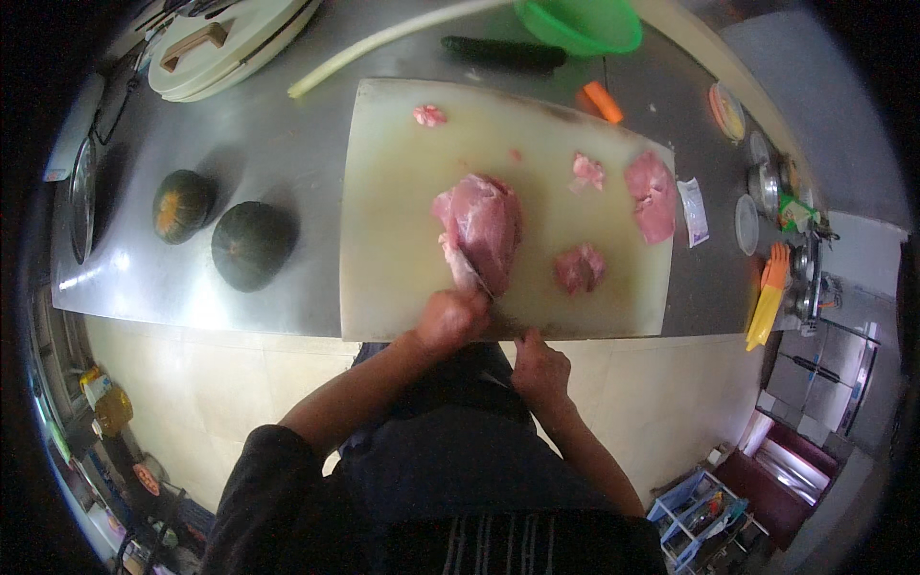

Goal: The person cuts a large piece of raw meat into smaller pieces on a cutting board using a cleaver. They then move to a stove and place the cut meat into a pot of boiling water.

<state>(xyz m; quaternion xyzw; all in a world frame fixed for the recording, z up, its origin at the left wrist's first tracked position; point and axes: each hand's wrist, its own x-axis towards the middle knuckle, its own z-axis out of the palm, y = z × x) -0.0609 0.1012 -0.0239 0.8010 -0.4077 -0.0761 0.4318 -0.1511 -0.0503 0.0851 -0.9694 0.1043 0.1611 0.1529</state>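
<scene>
A large raw piece of meat [489, 223] lies mid-board on a pale cutting board [402, 215]. My left hand [453, 316], slightly blurred, is closed at the meat's near end, where a pale strip of fat [458, 262] runs into the fingers. A thin dark line edges this strip; I cannot tell whether it is a blade or a gap. Curled into a fist, my right hand [543, 363] is at the board's near edge. A faint light streak shows left of it, too blurred to identify. Smaller meat pieces [579, 268], [650, 198] and trimmings [589, 172], [430, 116] lie around.
Two dark green squashes [255, 246] sit left on the metal table [302, 180]. Beyond the board are a long pale stalk [388, 34], a dark elongated vegetable [503, 54], a green basin [586, 25] and a carrot piece [602, 102]. A packet [693, 213] and rubber gloves [767, 296] lie right.
</scene>
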